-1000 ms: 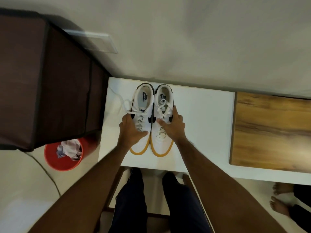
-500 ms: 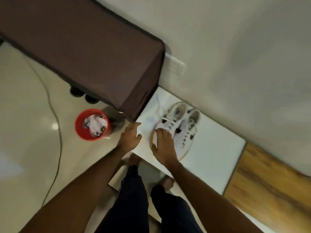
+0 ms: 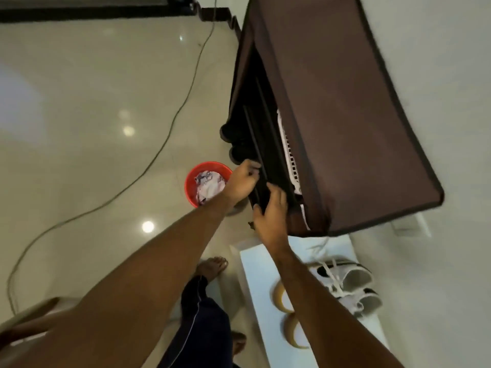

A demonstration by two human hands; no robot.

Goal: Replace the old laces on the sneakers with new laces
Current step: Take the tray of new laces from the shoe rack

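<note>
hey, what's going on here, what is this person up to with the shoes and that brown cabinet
A person is reaching with both hands into the brown fabric cabinet. The left hand and right hand each grip something dark at its open front edge. The white sneakers sit untouched on the white table, laces still in. A red bucket stands on the floor nearby.

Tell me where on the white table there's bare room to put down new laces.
The white table shows a bare strip along its near edge, between the edge and the sneakers. The end under the brown cabinet holds a loose lace. The right forearm hides part of the middle. Both hands are at the cabinet front.
</note>
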